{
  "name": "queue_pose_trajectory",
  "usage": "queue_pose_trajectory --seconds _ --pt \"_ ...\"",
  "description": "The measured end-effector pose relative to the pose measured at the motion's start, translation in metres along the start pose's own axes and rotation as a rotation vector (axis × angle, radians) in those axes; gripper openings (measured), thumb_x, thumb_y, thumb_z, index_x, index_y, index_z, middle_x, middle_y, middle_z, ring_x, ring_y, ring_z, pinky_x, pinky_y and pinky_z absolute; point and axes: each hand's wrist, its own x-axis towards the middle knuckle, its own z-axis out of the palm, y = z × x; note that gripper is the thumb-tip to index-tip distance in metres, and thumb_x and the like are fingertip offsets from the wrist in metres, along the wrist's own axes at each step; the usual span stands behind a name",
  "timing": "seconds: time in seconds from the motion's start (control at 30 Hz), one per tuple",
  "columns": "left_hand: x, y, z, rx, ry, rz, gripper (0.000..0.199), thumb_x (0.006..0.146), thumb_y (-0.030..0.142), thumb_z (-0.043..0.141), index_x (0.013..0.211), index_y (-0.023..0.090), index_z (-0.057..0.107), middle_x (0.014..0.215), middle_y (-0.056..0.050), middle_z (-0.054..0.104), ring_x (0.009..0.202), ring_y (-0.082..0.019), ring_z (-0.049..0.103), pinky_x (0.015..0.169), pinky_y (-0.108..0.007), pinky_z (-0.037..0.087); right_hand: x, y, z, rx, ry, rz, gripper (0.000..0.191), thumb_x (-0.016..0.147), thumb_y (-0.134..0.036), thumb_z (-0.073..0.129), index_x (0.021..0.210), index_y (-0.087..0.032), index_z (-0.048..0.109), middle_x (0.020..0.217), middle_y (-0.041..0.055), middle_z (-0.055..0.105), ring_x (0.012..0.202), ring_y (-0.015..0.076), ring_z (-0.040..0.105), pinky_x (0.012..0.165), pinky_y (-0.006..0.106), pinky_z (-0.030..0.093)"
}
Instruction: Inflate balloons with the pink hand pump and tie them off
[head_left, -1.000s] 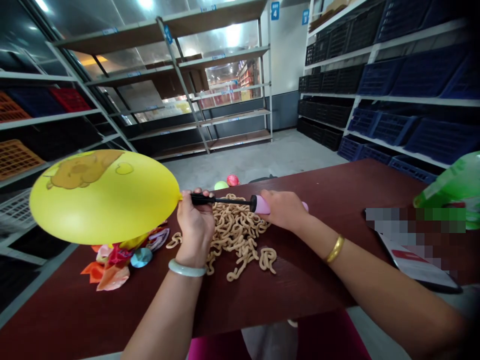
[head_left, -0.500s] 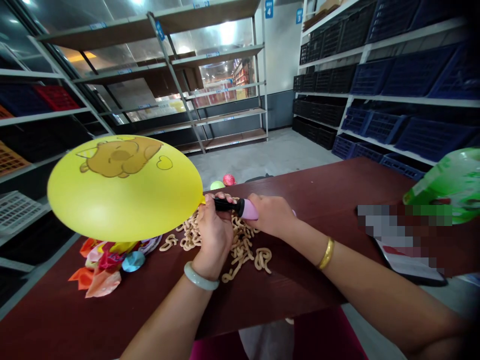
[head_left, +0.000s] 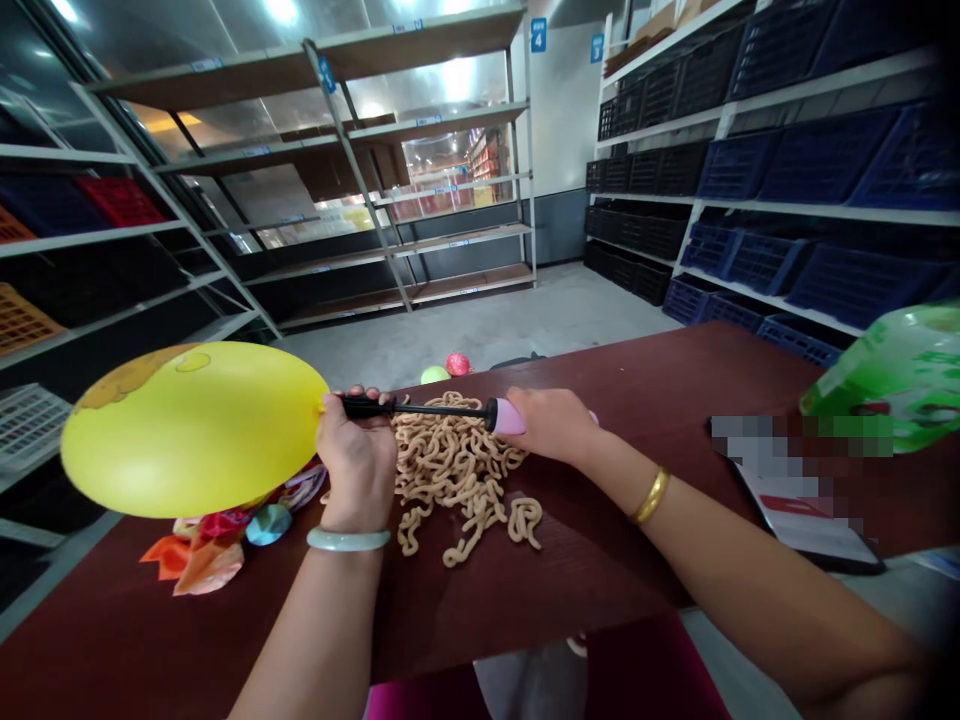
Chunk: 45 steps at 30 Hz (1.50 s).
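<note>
Over the left of a dark red table (head_left: 585, 565), a yellow balloon (head_left: 195, 440) sits at the black end of a hand pump (head_left: 493, 415), where the left hand (head_left: 358, 450) grasps both; the right hand (head_left: 551, 425) is wrapped round the pump's lilac barrel (head_left: 510, 418), a black rod (head_left: 435, 409) showing between; the balloon looks largely filled, though whether it is full cannot be judged, and it seems not yet tied or taken off; limp balloons (head_left: 206, 565), apparently unused, lie heaped below, partly covered by it; the left hand hides the join; the balloon's brown print (head_left: 135, 378) is mostly turned away; at the right, a flat, dark-edged item (head_left: 810, 525) is pixelated, and a green bag (head_left: 892, 370) is cut off.
</note>
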Motion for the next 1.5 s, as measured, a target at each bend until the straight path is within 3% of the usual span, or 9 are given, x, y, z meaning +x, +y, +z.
queue_pose_trajectory --seconds 0.23,0.37,0.5,0.57,0.97,1.2,1.33,1.5 --pt "-0.034 -0.034 0.008 0.006 -0.101 -0.054 0.015 0.091 0.026 0.051 0.079 0.017 0.05 0.072 -0.001 0.054 0.067 -0.014 0.056 0.069 -0.029 0.046 -0.006 -0.009 -0.008 0.002 -0.016 0.0 0.048 0.081 -0.063 0.054 0.103 -0.02 0.052 0.092 0.0083 0.069 0.081 0.0266 0.066 0.064 0.032 0.041" --pt "-0.059 -0.048 0.018 0.014 -0.161 -0.104 0.013 0.089 0.026 0.055 0.08 0.017 0.053 0.075 -0.001 0.056 0.07 -0.013 0.057 0.074 -0.029 0.047 -0.01 -0.021 -0.011 0.058 -0.003 -0.025 0.057 0.082 -0.065 0.052 0.116 -0.02 0.049 0.1 0.0095 0.068 0.084 0.0268 0.065 0.066 0.032 0.042" --pt "-0.078 -0.054 0.026 0.011 -0.214 -0.171 0.011 0.088 0.026 0.056 0.081 0.018 0.054 0.076 -0.001 0.058 0.072 -0.012 0.058 0.081 -0.03 0.048 -0.013 -0.028 -0.014 0.067 0.02 -0.129 0.068 0.09 -0.06 0.044 0.145 -0.026 0.025 0.113 0.0106 0.063 0.086 0.0248 0.065 0.067 0.031 0.04" --pt "-0.081 -0.054 0.027 0.023 -0.198 -0.166 0.012 0.089 0.027 0.056 0.081 0.018 0.055 0.078 -0.001 0.059 0.076 -0.013 0.059 0.085 -0.031 0.047 -0.013 -0.029 -0.015 0.047 0.021 -0.16 0.07 0.092 -0.06 0.041 0.15 -0.031 0.014 0.115 0.0103 0.061 0.084 0.0235 0.064 0.065 0.03 0.039" --pt "-0.072 -0.049 0.024 0.034 -0.178 -0.242 0.01 0.087 0.024 0.055 0.079 0.018 0.058 0.087 -0.004 0.066 0.084 -0.015 0.062 0.088 -0.032 0.046 -0.014 -0.02 -0.022 0.022 0.043 -0.186 0.058 0.092 -0.059 0.043 0.144 -0.037 0.029 0.11 0.0067 0.061 0.08 0.0214 0.063 0.061 0.028 0.035" --pt "-0.051 -0.032 0.018 0.02 -0.056 -0.28 0.014 0.086 0.018 0.053 0.074 0.016 0.059 0.092 -0.006 0.069 0.089 -0.015 0.064 0.09 -0.031 0.046 -0.011 -0.005 -0.02 0.018 0.049 -0.19 0.053 0.09 -0.055 0.048 0.138 -0.035 0.039 0.109 0.006 0.062 0.081 0.0221 0.064 0.064 0.028 0.038" --pt "-0.039 -0.027 0.011 0.006 -0.007 -0.347 0.015 0.086 0.015 0.053 0.074 0.016 0.062 0.101 -0.007 0.069 0.095 -0.015 0.064 0.093 -0.031 0.046 -0.005 0.021 -0.014 0.01 0.01 -0.097 0.051 0.088 -0.052 0.052 0.135 -0.034 0.042 0.108 0.0052 0.064 0.089 0.024 0.065 0.069 0.031 0.041" --pt "-0.031 -0.025 0.006 -0.056 -0.067 -0.498 0.015 0.088 0.017 0.052 0.086 0.017 0.068 0.11 -0.007 0.068 0.103 -0.017 0.063 0.097 -0.034 0.045 -0.002 0.057 -0.009 -0.064 -0.123 0.142 0.05 0.086 -0.049 0.055 0.13 -0.028 0.048 0.104 0.0089 0.067 0.098 0.0279 0.063 0.073 0.034 0.042"
